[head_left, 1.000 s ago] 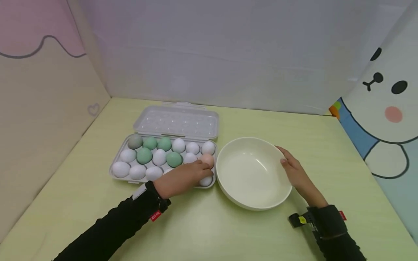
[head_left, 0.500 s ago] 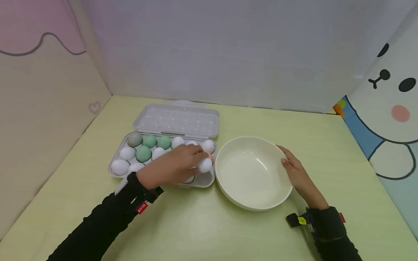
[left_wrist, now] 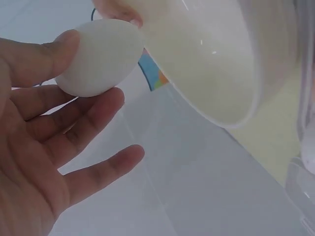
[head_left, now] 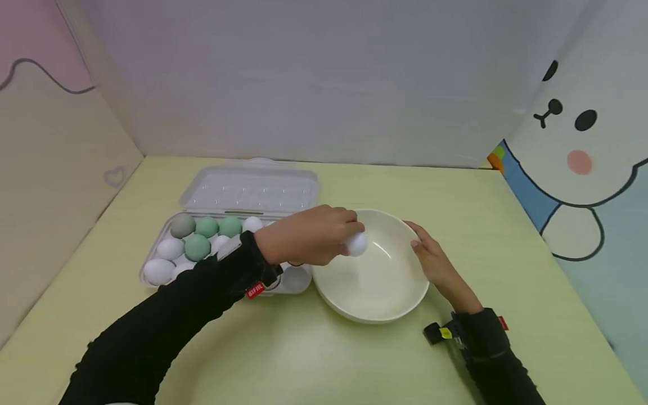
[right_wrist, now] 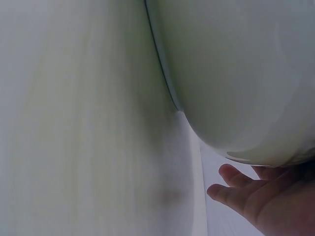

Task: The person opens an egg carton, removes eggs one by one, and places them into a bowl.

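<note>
My left hand [head_left: 316, 235] holds a white egg [head_left: 356, 244] over the near-left rim of the cream bowl [head_left: 385, 292]. In the left wrist view the egg [left_wrist: 98, 56] is pinched between thumb and fingers [left_wrist: 74, 125], with the bowl [left_wrist: 216, 64] just beyond. My right hand [head_left: 430, 260] rests against the bowl's right rim; the right wrist view shows its fingers [right_wrist: 236, 189] beside the bowl's outer wall [right_wrist: 241, 78]. The open egg carton [head_left: 167, 278] lies left of the bowl, holding white, green and grey eggs, partly hidden by my left arm.
The carton's clear lid [head_left: 250, 191] lies flat behind it. Panels wall the yellow-green table [head_left: 314, 354] on the left, back and right; the right one shows a cartoon bear [head_left: 572, 140].
My left hand has lifted a white egg out of the carton's right end and carried it right, over the bowl's rim. The right hand stays on the bowl.
</note>
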